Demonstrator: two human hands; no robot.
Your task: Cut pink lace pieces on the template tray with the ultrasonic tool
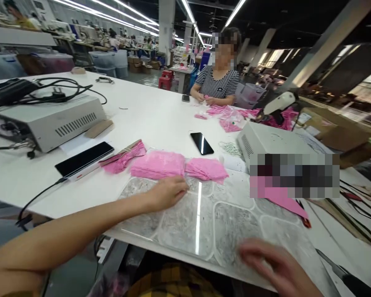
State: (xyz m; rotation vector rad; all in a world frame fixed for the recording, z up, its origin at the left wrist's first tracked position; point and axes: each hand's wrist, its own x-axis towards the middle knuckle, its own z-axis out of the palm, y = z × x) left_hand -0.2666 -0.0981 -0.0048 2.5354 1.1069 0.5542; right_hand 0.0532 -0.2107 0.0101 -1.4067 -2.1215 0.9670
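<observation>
Curling just in front of the larger pink stack [157, 164], the left hand [170, 192] lies low over the grey-patterned mat [185, 222], its fingers bent inward; whether they grip anything I cannot tell; the right hand [272, 260] is blurred above the mat's near edge, fingers bent toward the thumb, and its grip cannot be made out either.

The larger stack lies along the mat's far edge, with the smaller pink stack [206, 169] just beside it on the right; a pink bundle [123, 159] lies off the mat's far left corner, next to a black-screened device [85, 159]; a black phone [202, 143] lies on the bench [160, 111] beyond the smaller stack, with pale loops [231, 148] to its right.

At the bench's left end stands a grey box [74, 119] with black cables [58, 88] on top; a second grey box [275, 138] stands toward the right edge, a pink strip [287, 202] in front of it; a black-handled tool [352, 280] lies by the near right corner; at the far edge a co-worker in a striped top [218, 86] has both hands at a pink piece.
</observation>
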